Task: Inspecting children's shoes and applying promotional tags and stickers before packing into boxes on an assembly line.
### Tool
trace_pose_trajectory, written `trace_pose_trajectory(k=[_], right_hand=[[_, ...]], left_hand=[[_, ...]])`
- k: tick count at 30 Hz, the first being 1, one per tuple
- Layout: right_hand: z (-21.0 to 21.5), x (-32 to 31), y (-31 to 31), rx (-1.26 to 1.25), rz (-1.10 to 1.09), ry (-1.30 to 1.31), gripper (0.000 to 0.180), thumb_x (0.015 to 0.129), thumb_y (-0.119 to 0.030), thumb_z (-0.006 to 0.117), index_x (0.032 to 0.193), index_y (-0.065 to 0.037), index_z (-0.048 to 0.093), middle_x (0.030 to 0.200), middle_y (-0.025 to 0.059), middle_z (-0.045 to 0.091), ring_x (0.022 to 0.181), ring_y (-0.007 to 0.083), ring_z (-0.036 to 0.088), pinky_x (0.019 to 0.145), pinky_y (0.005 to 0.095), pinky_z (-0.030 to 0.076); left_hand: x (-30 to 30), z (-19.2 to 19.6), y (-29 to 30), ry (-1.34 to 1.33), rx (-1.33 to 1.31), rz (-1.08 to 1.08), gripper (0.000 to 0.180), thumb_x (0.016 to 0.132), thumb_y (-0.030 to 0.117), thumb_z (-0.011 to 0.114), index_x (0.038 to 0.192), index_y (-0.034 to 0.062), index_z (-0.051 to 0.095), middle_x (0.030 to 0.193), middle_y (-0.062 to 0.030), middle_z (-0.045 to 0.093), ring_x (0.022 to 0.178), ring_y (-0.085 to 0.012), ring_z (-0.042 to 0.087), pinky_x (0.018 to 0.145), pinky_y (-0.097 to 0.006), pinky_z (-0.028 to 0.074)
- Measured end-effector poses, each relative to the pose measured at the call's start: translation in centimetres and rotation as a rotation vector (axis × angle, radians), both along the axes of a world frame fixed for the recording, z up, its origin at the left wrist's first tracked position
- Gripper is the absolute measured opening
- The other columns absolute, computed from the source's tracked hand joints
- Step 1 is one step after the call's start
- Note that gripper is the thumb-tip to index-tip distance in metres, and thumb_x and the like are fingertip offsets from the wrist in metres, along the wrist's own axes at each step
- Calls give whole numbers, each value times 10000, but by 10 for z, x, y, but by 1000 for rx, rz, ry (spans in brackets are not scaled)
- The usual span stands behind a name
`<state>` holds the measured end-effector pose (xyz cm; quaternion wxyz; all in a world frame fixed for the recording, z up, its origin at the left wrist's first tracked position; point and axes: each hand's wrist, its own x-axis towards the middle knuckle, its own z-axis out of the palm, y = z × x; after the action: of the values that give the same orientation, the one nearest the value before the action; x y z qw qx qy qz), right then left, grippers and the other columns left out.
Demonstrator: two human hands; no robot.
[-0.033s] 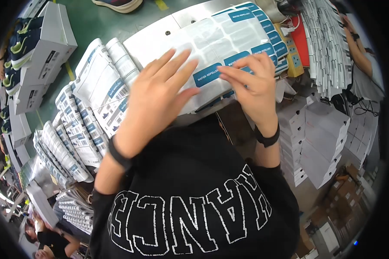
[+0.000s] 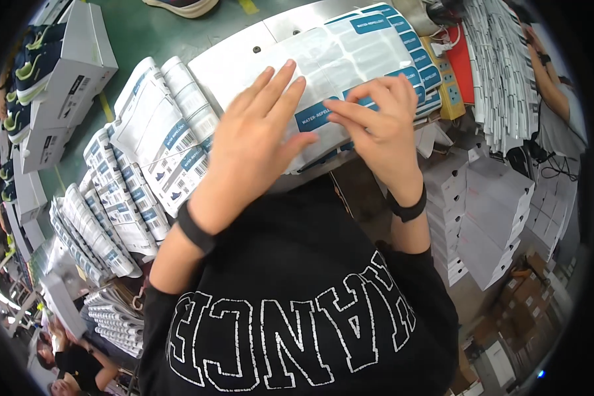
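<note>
A stack of sticker sheets [image 2: 320, 63] lies in front of me, its top sheet mostly bare backing with a few blue labels left along the near and right edges. My left hand [image 2: 251, 135] hovers at the sheet's left side, palm down, fingers spread, nothing in it. Over the right end of a blue label [image 2: 310, 119], my right hand [image 2: 384, 125] brings thumb and forefinger together in a pinch. Whether anything sits between those fingertips is hidden. Several folded printed sheets [image 2: 162, 155] with blue patches and barcodes lie beside my left forearm.
Grey-white shoe boxes [image 2: 72, 66] with dark shoes stand far left. A yellow power strip [image 2: 450, 92] runs along the right of the stack, near a thick bundle of folded paper [image 2: 498, 72]. White boxes [image 2: 488, 204] are piled at right. Other people are at the edges.
My left hand has shifted slightly right and up over the sheet. My right fingertips have moved a little left across the blue label, which stays in place.
</note>
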<state>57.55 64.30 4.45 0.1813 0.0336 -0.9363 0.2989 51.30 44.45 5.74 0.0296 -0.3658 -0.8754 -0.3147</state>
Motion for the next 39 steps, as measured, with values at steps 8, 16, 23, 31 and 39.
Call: trace_pose_trajectory(k=[8,16,23,31,39], right_hand=[[-24,-23,5,249,187,-76,261,694,-233,790,952,-214,756,1037,-65,610,1158,252,451,1076,545,226],[-26,-29,11,8,251,-133,185,687,-175,807,857,-155,735,962,-55,625,1111,219,493,1051,455,257],[-16,-40,13,-24,300,-243,180,682,-163,808,834,-138,714,944,-46,629,1121,230,512,1064,465,262],[27,-49,27,65,545,-148,93,763,-110,728,761,-98,636,919,-13,604,1106,267,526,1068,518,283],[55,-212,53,-278,446,-238,88,941,-128,585,964,-46,563,939,23,593,898,134,564,825,303,459]], left_hand=[[10,-36,4,8,-145,27,531,679,256,821,1140,40,674,1303,-99,624,1254,-293,553,938,-378,441],[9,-32,2,-68,-67,63,485,690,236,829,1119,68,679,1299,-81,630,1257,-252,555,941,-368,428],[7,-32,0,-83,-101,39,575,673,248,826,1182,78,619,1343,-81,586,1300,-256,503,991,-469,402],[7,-20,-9,-142,-156,21,736,630,309,850,1261,60,567,1433,-83,493,1404,-414,312,1071,-570,334],[15,1,-19,-137,-112,-41,668,716,271,815,1292,60,547,1461,-197,435,1384,-437,342,1073,-592,328]])
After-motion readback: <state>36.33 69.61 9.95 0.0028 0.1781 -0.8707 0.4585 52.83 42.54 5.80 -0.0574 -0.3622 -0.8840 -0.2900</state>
